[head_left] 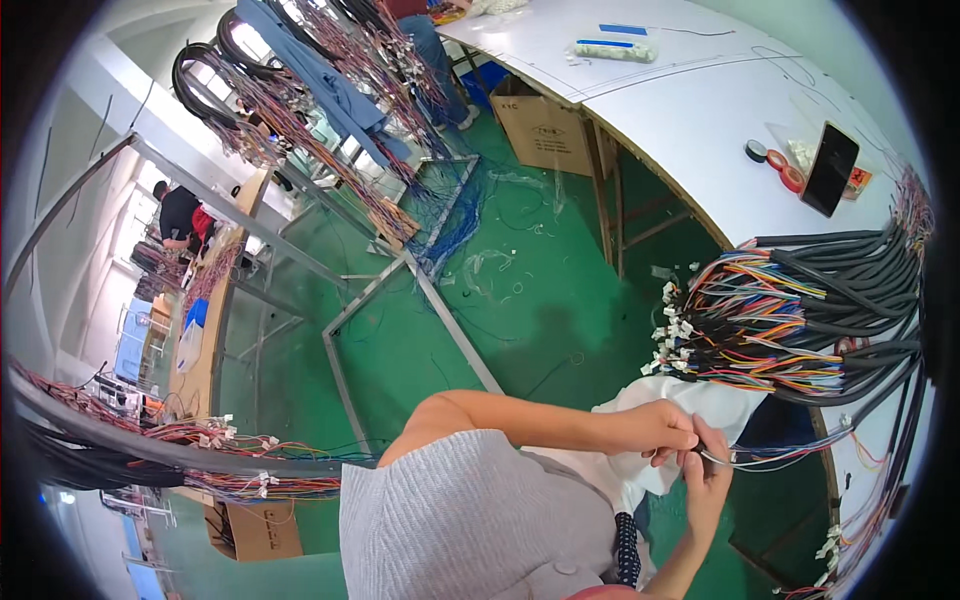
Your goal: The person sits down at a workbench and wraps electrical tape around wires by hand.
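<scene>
My left hand (pixel 655 430) and my right hand (pixel 708 472) meet fingertip to fingertip at the table's near edge. Between them is the end of a thin bundle of wires (pixel 770 461), pale and dark strands running right toward a black-sleeved cable. The right thumb and fingers pinch these wires. Closed fingers of the left hand press at the same end, where a small dark bit shows; what exactly they grip is hidden. Just beyond lies a thick stack of black-sleeved cables (pixel 850 300) with multicoloured wire ends (pixel 760 320) and small white connectors (pixel 672 330).
A white table (pixel 690 130) curves along the right, bearing a phone (pixel 830 168), tape rolls (pixel 778 162) and a bag of small white parts (pixel 615 50). Harnesses hang from a metal frame (pixel 440 310) over the green floor. A cardboard box (pixel 545 130) stands underneath. Another person (pixel 180 215) is far left.
</scene>
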Motion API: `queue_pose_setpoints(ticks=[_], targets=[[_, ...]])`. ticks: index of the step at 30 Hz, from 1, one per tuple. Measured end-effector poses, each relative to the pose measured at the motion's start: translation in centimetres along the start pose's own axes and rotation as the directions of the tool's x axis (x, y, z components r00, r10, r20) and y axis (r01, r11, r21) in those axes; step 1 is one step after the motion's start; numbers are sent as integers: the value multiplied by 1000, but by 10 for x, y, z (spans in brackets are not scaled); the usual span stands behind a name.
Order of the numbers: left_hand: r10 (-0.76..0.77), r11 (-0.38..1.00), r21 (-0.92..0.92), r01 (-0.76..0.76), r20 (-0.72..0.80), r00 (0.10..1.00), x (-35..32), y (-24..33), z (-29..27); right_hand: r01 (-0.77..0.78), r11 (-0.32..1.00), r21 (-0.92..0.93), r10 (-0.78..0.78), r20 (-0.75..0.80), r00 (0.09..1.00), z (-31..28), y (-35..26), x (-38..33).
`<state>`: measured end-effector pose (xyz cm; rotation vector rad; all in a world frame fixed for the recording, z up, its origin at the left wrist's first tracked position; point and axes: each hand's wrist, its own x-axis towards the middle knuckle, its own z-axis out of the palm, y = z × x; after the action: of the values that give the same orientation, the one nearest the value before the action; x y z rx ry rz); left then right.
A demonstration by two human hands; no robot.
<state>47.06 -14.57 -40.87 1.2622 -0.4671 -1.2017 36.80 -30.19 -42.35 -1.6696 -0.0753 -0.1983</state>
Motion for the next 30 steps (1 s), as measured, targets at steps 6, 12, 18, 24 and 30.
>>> queue_pose_setpoints(ticks=[6,12,18,24,30], targets=[[628,615,643,-456,-50,777,-1,-9,3,-404,695,594,598,-167,784,17,-33,-15],[276,929,287,-232,-121,953,-20,-2,9,12,991,137,33,-325,945,10,-15,-5],[111,992,61,-107,-69,991,-7,-12,6,-134,990,38,137,-94,986,2,-1,-15],[375,839,474,-268,-145,916,-23,-2,2,-57,201,978,469,-45,882,-4,-9,-34],[25,958,288,12,-125,992,-20,6,6,-32,925,378,127,-228,965,-6,7,-1]])
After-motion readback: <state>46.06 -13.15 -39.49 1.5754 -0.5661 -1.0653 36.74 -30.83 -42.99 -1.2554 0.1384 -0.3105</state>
